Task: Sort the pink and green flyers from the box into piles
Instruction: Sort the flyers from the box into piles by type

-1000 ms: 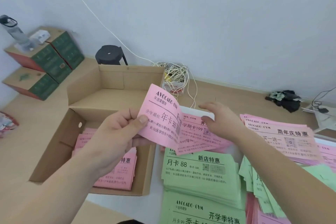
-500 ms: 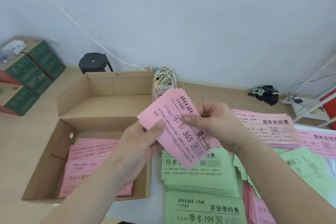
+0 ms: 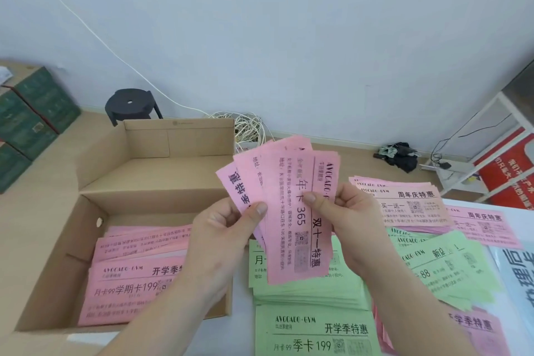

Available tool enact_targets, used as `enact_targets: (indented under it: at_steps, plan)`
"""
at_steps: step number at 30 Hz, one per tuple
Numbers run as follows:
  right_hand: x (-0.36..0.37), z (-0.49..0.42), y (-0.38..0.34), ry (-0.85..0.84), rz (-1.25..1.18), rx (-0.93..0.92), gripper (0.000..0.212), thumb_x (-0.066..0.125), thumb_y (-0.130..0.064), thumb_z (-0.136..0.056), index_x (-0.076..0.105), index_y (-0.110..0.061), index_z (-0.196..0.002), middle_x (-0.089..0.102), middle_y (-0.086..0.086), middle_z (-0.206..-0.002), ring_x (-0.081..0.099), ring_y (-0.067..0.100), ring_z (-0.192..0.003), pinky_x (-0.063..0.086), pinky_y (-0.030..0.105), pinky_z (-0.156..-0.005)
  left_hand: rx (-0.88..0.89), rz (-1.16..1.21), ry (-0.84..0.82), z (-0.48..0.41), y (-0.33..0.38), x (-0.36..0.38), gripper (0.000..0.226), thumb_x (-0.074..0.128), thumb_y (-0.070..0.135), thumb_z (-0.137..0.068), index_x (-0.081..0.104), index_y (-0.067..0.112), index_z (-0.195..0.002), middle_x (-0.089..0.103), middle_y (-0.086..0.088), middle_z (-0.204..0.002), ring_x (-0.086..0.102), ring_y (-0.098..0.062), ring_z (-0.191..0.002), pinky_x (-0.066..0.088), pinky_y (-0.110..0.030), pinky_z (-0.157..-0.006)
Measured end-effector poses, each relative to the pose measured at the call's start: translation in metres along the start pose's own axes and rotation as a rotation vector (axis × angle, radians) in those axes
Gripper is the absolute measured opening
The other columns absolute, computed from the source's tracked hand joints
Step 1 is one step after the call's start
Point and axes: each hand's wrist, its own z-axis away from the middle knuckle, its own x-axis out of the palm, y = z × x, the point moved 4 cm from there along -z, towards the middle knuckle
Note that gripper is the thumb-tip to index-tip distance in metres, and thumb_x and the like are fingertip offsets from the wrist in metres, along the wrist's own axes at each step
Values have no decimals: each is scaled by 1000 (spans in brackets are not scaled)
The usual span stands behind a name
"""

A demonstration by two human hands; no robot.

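- You are holding a fan of pink flyers (image 3: 289, 196) up in front of you, above the gap between the box (image 3: 55, 266) and the nearest green pile (image 3: 306, 295).
- Your left hand (image 3: 228, 228) is pinching the lower left corner of the fan. The thumb (image 3: 258, 208) is pressing flat on the front, and the other fingers are hiding behind the paper, so I cannot tell how they are lying.
- Your right hand (image 3: 346, 220) is pinching the right side. Its thumb is lying on the top sheet and the other fingers are curling behind it.
- The sorting is looking well started to me, but not finished. Two green piles are lying next to the box, the nearest one and a front green pile (image 3: 315, 332).
- Two far pink piles (image 3: 404, 205) are lying behind your right hand, and a near pink pile (image 3: 474, 329) is showing at the bottom right.
- The stack of pink flyers in the box (image 3: 130, 277) is waiting for you. No green sheet is showing on top, and what is lying under it is hidden.
- The loose green flyers (image 3: 442, 266) on the right are lying crooked and are probably needing squaring later.
- For room, the right wall of the box is standing just beside your left forearm.
- Only a narrow bare strip of the table (image 3: 241, 309) is showing between the box and the green piles.
- The right side is getting crowded, because a pale blue sheet (image 3: 517, 277) is touching the loose green flyers.
- The free way, in my judgement, is going up and over the piles, not sliding between them.
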Motion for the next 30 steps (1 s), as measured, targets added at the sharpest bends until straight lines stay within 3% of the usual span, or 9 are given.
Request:
enact_targets:
  at_steps: [3, 7, 12, 16, 18, 20, 21, 25, 30]
  plan:
    - [-6, 4, 0, 50, -1, -32, 18, 72, -5, -93, 77, -7, -110, 80, 11, -103, 78, 27, -91, 62, 34, -71, 27, 8, 30, -1, 1, -6, 12, 67, 11, -98, 77, 4, -100, 80, -12, -91, 76, -24, -78, 62, -29, -67]
    - [-20, 5, -3, 117, -33, -38, 17, 66, -3, -96, 75, -7, -111, 80, 10, -103, 78, 23, -92, 63, 31, -72, 37, 2, 38, -2, 5, -13, 14, 64, 9, -101, 78, 8, -103, 81, -8, -94, 76, -19, -81, 61, -21, -66]
    - [-20, 7, -1, 67, -31, -14, 20, 63, -6, -98, 73, -8, -115, 79, 11, -108, 76, 27, -97, 63, 32, -77, 29, -46, -91, 1, 5, -5, 15, 64, 14, -101, 78, 10, -103, 81, -6, -99, 77, -22, -93, 62, -29, -82]
    - [-18, 8, 1, 34, -36, -14, 21, 60, -4, -100, 72, -9, -118, 78, 10, -112, 75, 25, -101, 62, 31, -79, 39, -104, -29, -2, 3, -4, 17, 68, 12, -99, 76, 1, -88, 78, -17, -84, 76, -33, -81, 58, -23, -70]
    - [-18, 8, 1, 23, -22, -15, 22, 60, -4, -101, 72, -10, -119, 78, 9, -113, 75, 25, -101, 61, 31, -78, 7, -92, 10, -6, 4, -9, 20, 60, 15, -104, 76, 5, -97, 80, -13, -90, 75, -37, -90, 63, -40, -77]
    - [-21, 8, 1, 48, -13, -14, 22, 60, -5, -101, 72, -12, -118, 79, 7, -112, 75, 24, -99, 61, 33, -79, -49, -96, -66, -9, 2, -11, 26, 50, 16, -109, 75, 11, -108, 80, -9, -102, 73, -39, -100, 57, -58, -91]
    - [-23, 8, 0, 67, -13, -16, 22, 61, -5, -101, 72, -14, -117, 79, 7, -111, 76, 23, -99, 61, 36, -80, -70, -106, -104, -9, 2, -11, 27, 47, 15, -110, 74, 14, -112, 80, -6, -106, 74, -35, -103, 58, -58, -93]
    - [-26, 9, -3, 88, 36, -12, 20, 62, -7, -101, 72, -14, -116, 79, 6, -109, 76, 27, -99, 61, 46, -84, -17, -147, -39, -7, 9, -13, 25, 53, 4, -106, 72, 17, -116, 80, 2, -105, 77, -17, -97, 59, -29, -77]
    - [-26, 4, -13, 23, 293, 0, 18, 64, -8, -101, 76, -17, -111, 81, 3, -98, 79, 25, -90, 63, 51, -85, 45, -258, 97, -20, 25, -32, 15, 61, 18, -104, 75, 23, -108, 81, 8, -98, 77, -15, -95, 58, -36, -84]
